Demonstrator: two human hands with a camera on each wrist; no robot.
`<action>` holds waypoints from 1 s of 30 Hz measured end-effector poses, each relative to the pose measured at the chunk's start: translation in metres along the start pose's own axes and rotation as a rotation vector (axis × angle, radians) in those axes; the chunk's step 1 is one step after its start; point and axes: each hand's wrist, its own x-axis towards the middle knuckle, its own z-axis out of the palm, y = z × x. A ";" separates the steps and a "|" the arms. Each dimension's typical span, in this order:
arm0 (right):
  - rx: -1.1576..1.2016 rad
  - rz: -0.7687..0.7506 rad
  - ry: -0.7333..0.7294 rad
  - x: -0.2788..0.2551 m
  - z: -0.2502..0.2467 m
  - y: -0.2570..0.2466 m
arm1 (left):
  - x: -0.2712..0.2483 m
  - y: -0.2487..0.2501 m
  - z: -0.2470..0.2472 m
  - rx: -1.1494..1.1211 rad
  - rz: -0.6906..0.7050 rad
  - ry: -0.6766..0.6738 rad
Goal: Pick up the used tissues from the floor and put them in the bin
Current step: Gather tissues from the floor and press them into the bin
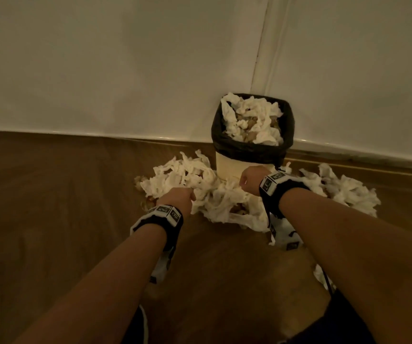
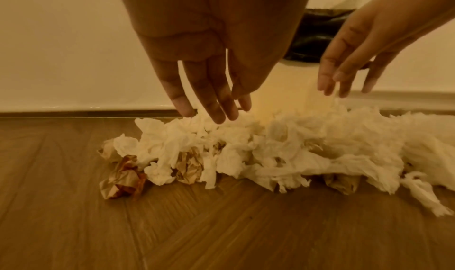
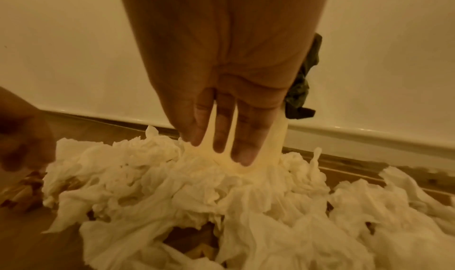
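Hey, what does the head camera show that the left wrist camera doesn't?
Only the head view looks into the bin: it is already heaped with tissues, and more tissues lie on the floor to its right. It also shows both wristbands.

Only the left wrist view shows the straight fingers of the left hand just above the pile, and brown crumpled paper plainly at its edge.

Both show the tissue pile before the bin, the right hand and the wooden floor.
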 end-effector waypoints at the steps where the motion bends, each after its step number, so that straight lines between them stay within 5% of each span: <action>1: -0.004 0.011 -0.019 0.002 0.005 0.002 | 0.004 0.003 0.006 0.026 0.014 -0.020; 11: 0.016 0.078 -0.120 0.018 0.073 0.010 | 0.026 0.020 0.044 0.119 0.033 0.131; 18: 0.380 0.142 0.234 0.014 0.066 0.019 | 0.033 0.013 0.056 -0.028 -0.050 0.173; 22: 0.855 0.254 0.404 0.009 0.073 0.026 | 0.035 0.009 0.058 -0.095 -0.090 0.203; 27: 1.542 0.402 0.260 0.006 0.072 0.032 | 0.034 0.013 0.056 -0.104 -0.093 0.221; 30: 1.603 0.482 0.207 0.001 0.078 0.047 | 0.032 0.019 0.055 -0.105 -0.096 0.222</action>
